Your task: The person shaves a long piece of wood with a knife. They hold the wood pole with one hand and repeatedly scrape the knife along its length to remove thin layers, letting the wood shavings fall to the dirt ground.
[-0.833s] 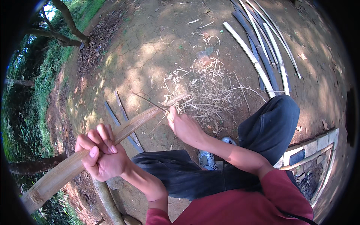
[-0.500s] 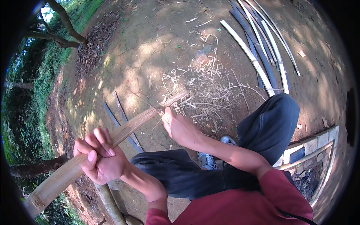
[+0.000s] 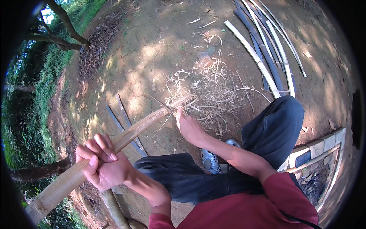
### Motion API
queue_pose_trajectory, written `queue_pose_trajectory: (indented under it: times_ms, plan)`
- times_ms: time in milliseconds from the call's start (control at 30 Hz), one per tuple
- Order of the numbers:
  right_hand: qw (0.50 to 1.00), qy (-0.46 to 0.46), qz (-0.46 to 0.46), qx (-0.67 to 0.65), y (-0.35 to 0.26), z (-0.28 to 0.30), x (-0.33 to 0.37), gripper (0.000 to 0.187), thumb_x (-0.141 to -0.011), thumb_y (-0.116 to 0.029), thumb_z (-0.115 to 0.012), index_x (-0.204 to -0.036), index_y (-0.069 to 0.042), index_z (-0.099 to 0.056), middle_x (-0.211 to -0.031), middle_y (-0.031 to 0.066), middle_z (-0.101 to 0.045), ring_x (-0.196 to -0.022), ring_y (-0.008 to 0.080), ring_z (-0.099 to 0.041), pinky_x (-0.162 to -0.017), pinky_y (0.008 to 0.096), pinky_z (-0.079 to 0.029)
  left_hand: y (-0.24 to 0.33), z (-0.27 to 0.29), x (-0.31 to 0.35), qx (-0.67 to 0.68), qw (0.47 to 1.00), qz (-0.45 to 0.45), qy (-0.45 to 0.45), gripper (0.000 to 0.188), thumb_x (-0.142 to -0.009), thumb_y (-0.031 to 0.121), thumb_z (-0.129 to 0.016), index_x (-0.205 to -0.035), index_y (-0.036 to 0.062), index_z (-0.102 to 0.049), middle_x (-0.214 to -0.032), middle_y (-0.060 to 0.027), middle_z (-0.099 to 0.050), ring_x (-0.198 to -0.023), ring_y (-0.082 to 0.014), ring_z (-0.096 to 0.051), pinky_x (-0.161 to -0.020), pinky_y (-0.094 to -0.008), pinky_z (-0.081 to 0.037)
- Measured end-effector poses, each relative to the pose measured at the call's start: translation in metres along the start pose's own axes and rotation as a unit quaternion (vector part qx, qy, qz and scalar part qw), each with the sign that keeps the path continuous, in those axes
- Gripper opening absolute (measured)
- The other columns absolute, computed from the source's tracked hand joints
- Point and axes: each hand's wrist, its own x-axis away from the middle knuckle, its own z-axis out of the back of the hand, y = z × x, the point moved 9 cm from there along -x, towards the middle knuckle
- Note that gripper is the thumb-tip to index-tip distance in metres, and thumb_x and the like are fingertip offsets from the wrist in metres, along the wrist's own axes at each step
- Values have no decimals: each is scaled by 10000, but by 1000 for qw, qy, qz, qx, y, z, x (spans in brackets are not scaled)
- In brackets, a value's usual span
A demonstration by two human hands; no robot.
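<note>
My left hand (image 3: 106,164) wraps around a split bamboo strip (image 3: 141,128) slanting past both hands; my right hand (image 3: 190,128) grips a thin-bladed knife (image 3: 158,102) across it, curly shavings (image 3: 218,102) on the ground (image 3: 133,72) beyond.

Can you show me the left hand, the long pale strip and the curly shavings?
Left hand (image 3: 107,166): head view, middle of the hand, below the curled fingers.
Long pale strip (image 3: 140,126): head view, its bare stretch beyond those fingers.
Curly shavings (image 3: 214,100): head view, middle of the pile.
</note>
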Motion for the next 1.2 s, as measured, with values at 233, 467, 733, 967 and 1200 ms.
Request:
queue_pose_trajectory:
  times_ms: [233,467,733,967,1200]
  plan:
    - [995,-40,61,-68,-47,12,24,316,-909,-79,-448,-1145,128,-405,-605,260,-588,-599,410,-632,-556,497,-505,2,7,3,-16,1000,-1,2,248,-699,95,-496,-576,118,-282,-480,-20,-265,-400,-121,-257,-370,-228,-201]
    - [999,23,24,9,14,-4,-12,404,-916,-134,-503,-1232,100,-411,-629,245,-597,-654,407,-639,-586,503,-499,1,-3,1,-13,1000,-2,-10,233,-736,92,-509,-591,98,-326,-464,-26,-308,-403,-117,-305,-407,-231,-226]
    - [998,-44,-6,-40,-7,-3,-1,337,-916,-70,-457,-1197,108,-401,-584,209,-599,-552,362,-639,-533,488,-523,1,-6,1,-15,1000,2,-19,234,-739,92,-514,-594,99,-330,-466,-31,-311,-398,-123,-300,-406,-241,-234]
    - [998,-9,49,-50,-22,-1,3,335,-914,-68,-450,-1171,133,-375,-605,227,-589,-573,393,-628,-540,491,-509,3,7,-10,-11,1000,-16,-1,236,-720,81,-507,-589,106,-312,-469,-35,-288,-413,-128,-297,-393,-239,-228]
    - [988,-44,59,-133,-62,27,27,275,-954,-127,-450,-1110,67,-332,-623,257,-570,-598,443,-600,-525,499,-467,1,-3,-5,-17,999,6,-27,237,-746,85,-512,-603,99,-324,-470,-36,-313,-416,-125,-321,-405,-235,-234]
